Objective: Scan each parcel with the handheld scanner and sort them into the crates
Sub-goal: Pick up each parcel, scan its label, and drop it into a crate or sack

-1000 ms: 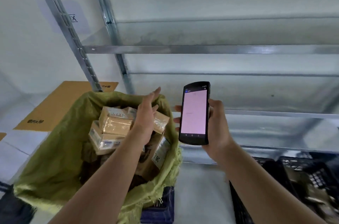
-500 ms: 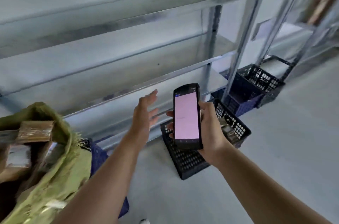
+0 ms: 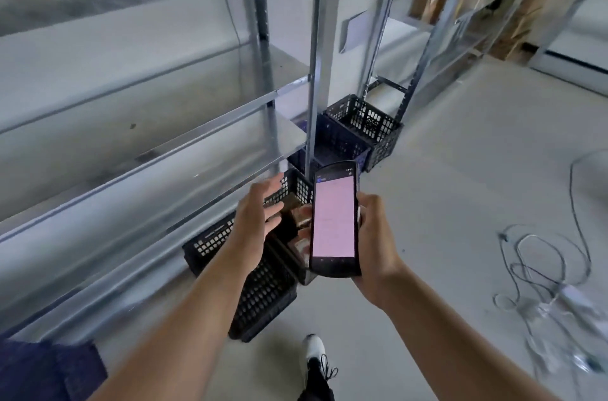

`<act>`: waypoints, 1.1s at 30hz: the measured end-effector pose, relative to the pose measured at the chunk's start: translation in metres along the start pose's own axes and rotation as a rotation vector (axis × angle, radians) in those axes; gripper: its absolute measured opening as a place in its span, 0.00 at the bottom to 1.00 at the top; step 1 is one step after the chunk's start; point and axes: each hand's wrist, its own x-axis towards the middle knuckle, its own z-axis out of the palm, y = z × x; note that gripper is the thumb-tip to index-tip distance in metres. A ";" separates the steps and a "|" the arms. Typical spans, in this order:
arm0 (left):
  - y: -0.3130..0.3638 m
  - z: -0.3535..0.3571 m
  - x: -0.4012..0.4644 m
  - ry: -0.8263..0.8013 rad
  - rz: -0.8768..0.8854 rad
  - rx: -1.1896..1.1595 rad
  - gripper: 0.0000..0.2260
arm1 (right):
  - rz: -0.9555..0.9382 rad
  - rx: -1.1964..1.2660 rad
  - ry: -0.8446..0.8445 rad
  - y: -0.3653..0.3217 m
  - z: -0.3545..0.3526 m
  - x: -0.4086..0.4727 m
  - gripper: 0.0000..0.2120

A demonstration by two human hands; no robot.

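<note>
Right hand (image 3: 371, 236) grips the scanner (image 3: 334, 219) upright, its pale pink screen facing me. Left hand (image 3: 256, 219) empty, fingers spread loose, held over the near black crate (image 3: 250, 289) on the floor by the metal shelves (image 3: 164, 137). I make out brown parcels (image 3: 297, 223) in that crate. Farther crates (image 3: 365, 127) sit beyond. Loose cables (image 3: 543, 262) lie right.

Upright pink-screened scanner (image 3: 333, 219), perhaps blank.
</note>
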 end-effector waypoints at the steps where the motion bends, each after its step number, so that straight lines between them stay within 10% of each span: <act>1: -0.004 0.012 0.023 -0.008 -0.018 -0.011 0.17 | 0.012 0.001 0.012 -0.006 -0.008 0.019 0.33; 18: -0.052 0.108 0.280 0.201 -0.334 -0.021 0.17 | 0.300 -0.099 0.034 -0.049 -0.117 0.311 0.29; 26: -0.137 0.148 0.380 0.460 -0.482 -0.094 0.30 | 0.514 -0.296 0.006 0.014 -0.182 0.464 0.27; 33: -0.262 0.137 0.459 0.640 -0.585 -0.221 0.19 | 0.610 -0.403 -0.074 0.104 -0.229 0.570 0.32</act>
